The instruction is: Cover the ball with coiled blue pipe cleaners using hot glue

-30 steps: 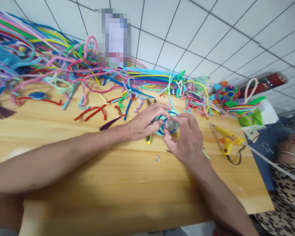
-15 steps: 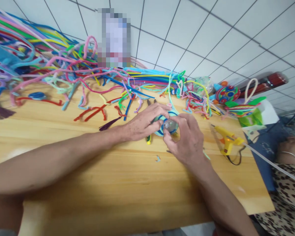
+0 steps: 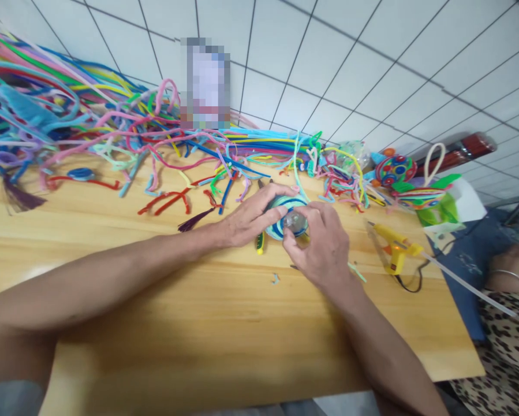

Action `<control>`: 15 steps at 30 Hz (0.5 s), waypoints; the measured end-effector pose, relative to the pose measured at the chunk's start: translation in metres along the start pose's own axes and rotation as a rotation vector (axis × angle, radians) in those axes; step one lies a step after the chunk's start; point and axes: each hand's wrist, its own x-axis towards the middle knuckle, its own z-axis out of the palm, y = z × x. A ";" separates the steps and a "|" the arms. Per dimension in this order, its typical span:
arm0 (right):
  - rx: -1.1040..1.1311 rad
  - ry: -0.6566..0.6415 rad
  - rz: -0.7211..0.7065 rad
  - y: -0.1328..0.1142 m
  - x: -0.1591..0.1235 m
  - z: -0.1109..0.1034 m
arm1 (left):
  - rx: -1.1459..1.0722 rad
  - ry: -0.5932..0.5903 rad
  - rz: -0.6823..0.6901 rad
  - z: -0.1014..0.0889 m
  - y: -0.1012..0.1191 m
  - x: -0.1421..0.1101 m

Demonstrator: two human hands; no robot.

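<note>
A round coil of mint-green and blue pipe cleaners (image 3: 275, 230) lies at the middle of the table, with a clear plastic piece (image 3: 295, 222) at its centre. My left hand (image 3: 253, 216) curls around the coil's left and far side, thumb and fingers pressing on it. From the right, my right hand (image 3: 322, 242) is closed on the clear plastic piece between thumb and index finger. A pale green pipe-cleaner end (image 3: 300, 176) rises beyond the hands. Partly hidden beneath my left hand is a tool with a green-and-yellow handle (image 3: 260, 242).
Loose pipe cleaners (image 3: 164, 138) heap along the tiled wall (image 3: 328, 63). A yellow glue gun (image 3: 396, 248) with a long glue stick lies at right. Colourful finished pieces (image 3: 395, 170) stand behind it. Another person's arm (image 3: 508, 271) is beyond the table's right edge.
The camera view has shifted slightly. My left fingers sit a little differently, showing more of the coil. My right hand keeps its pinch on the clear plastic piece.
</note>
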 end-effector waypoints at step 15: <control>0.008 -0.022 0.018 0.001 0.000 0.004 | -0.022 0.006 -0.014 0.004 -0.010 0.008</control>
